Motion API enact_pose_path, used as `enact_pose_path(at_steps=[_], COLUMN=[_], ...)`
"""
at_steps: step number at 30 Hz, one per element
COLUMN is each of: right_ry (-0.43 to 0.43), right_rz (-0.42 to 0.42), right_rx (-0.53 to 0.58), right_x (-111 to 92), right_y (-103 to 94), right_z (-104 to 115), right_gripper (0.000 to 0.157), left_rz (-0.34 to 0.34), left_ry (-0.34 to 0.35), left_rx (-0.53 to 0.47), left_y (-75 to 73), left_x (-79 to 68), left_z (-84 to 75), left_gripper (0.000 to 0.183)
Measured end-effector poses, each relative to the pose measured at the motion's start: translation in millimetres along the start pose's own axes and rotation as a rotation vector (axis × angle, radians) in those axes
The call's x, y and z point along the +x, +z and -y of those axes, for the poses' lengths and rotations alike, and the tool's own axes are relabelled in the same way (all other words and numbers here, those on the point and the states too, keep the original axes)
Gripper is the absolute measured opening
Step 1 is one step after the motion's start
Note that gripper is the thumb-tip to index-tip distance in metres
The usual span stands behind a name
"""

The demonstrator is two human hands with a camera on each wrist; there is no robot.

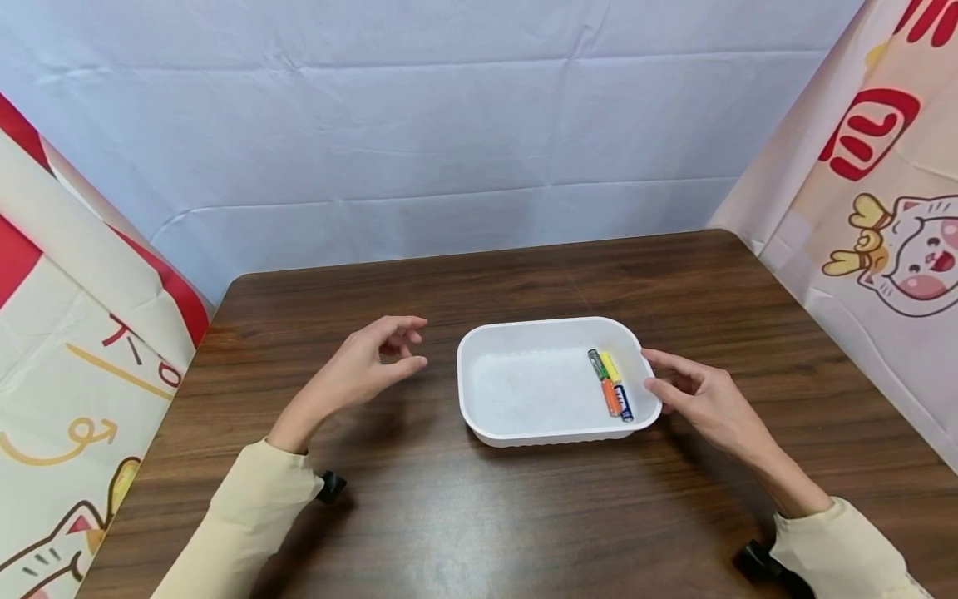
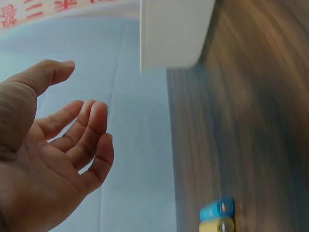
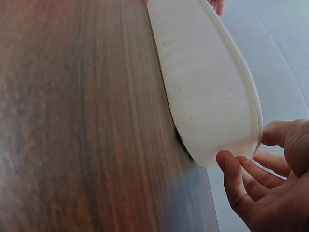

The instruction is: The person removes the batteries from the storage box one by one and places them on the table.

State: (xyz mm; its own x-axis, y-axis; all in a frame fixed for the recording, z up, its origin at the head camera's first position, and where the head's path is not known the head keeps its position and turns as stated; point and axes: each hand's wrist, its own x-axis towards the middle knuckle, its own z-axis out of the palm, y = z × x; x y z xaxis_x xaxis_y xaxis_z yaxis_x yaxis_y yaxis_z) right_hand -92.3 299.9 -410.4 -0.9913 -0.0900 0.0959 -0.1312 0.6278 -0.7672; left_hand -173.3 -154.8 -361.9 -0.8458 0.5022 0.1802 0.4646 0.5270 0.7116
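Handling the white tray (image 1: 516, 383): probably light and fairly stiff, thin-walled plastic by the look of it; the smooth wall could slip a little under the fingers, but it should not be fragile.
Rim (image 1: 524, 323): the turned edge looks like the best hold, one hand at each short end, thumb above and fingers beneath, kept level because what lies inside is loose.
Tray's place: around the middle of the brown table (image 1: 449, 524), between the two hands, hollow side up.
Batteries (image 1: 612, 399): a small cluster in green, yellow, orange and blue, lying close together on the tray floor near its right end; likely to roll if the tray tips.
Right hand (image 1: 707, 403): pinches the tray's right end, thumb at the rim and fingertips bent against the outer wall below it.
Left hand (image 1: 362, 362): spread in a loose curve, thumb well apart from the fingers, holding nothing; it hangs over the table near the tray's left end, not touching.
Blue cylinder (image 2: 212, 210) and yellow cylinder (image 2: 212, 226): side by side on the table at the lower edge of the left wrist view; blurred and cut off, so perhaps batteries too.
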Motion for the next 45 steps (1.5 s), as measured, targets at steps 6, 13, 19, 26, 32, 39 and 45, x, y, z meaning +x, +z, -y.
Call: enact_pose_path(at_steps=[6,13,19,26,32,39,45], right_ry=[0.003,0.010,0.012,0.012,0.010,0.009,-0.001], right_rz=[0.003,0.007,0.006,0.007,0.006,0.010,0.013], right_rx=[0.004,0.011,0.007,0.010,0.015,0.013,0.003], right_x=[-0.3,0.1,1.4,1.8,1.7,2.1,2.0], right_y=[-0.3,-1.0,-1.3,-1.2,-1.0,-1.1,-1.3], right_z=[0.0,0.9,1.0,1.4,1.8,1.5,0.8], right_gripper=[0.048,0.049,0.048,0.049,0.049,0.048,0.048], left_rz=[0.036,0.109,0.163,0.199,0.240,0.233,0.245], left_ry=[0.046,0.121,0.124,0.146,0.097,-0.006,-0.061], left_rx=[-0.029,-0.041,-0.064,-0.049,-0.016,-0.033,-0.031], left_y=[20.4,44.7,65.5,91.0,113.1,138.3,153.4], left_x=[12.4,25.8,37.1,51.5,64.9,78.9,87.9], left_z=[-18.7,-37.4,-48.9,-61.0,-75.6,-87.2,-93.6], left_gripper=[0.048,0.049,0.047,0.044,0.040,0.037,0.038])
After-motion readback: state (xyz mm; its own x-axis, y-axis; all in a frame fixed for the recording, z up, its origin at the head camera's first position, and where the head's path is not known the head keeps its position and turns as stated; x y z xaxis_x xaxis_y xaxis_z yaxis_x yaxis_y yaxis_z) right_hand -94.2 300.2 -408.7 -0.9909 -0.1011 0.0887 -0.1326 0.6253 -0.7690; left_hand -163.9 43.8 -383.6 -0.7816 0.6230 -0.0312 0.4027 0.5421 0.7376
